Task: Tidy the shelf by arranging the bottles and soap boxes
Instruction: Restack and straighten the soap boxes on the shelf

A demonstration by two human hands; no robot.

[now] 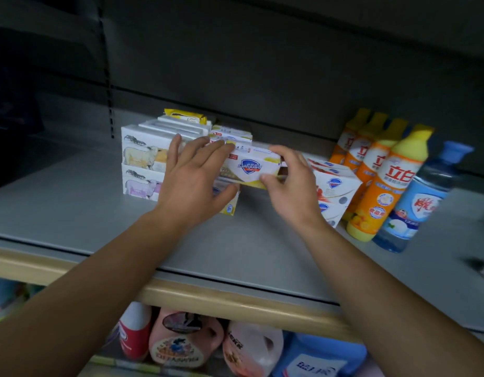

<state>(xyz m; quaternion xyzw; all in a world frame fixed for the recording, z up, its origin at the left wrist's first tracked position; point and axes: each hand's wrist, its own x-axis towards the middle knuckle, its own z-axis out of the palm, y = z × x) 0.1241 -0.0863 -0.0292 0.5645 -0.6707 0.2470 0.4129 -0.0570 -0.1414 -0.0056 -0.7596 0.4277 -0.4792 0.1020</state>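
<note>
My right hand (289, 183) pinches a white and yellow Safeguard soap box (249, 165) by its right end, holding it above a stack of like boxes. My left hand (192, 175) has straight spread fingers; its fingertips touch the box's left end, and its palm lies against the stack of white and yellow boxes (230, 205) below. To the left stand stacked white soap boxes with cow pictures (143, 161). At the right sit red and white Safeguard boxes (333, 186), several orange dish-soap bottles with yellow caps (382, 186) and a blue bottle (420, 200).
The grey shelf (72, 202) has a beige front edge (208, 297). A yellow packet (185, 115) lies on top of the back boxes. Below the shelf stand pink, red and blue bottles (181, 341). The dark back wall rises behind the goods.
</note>
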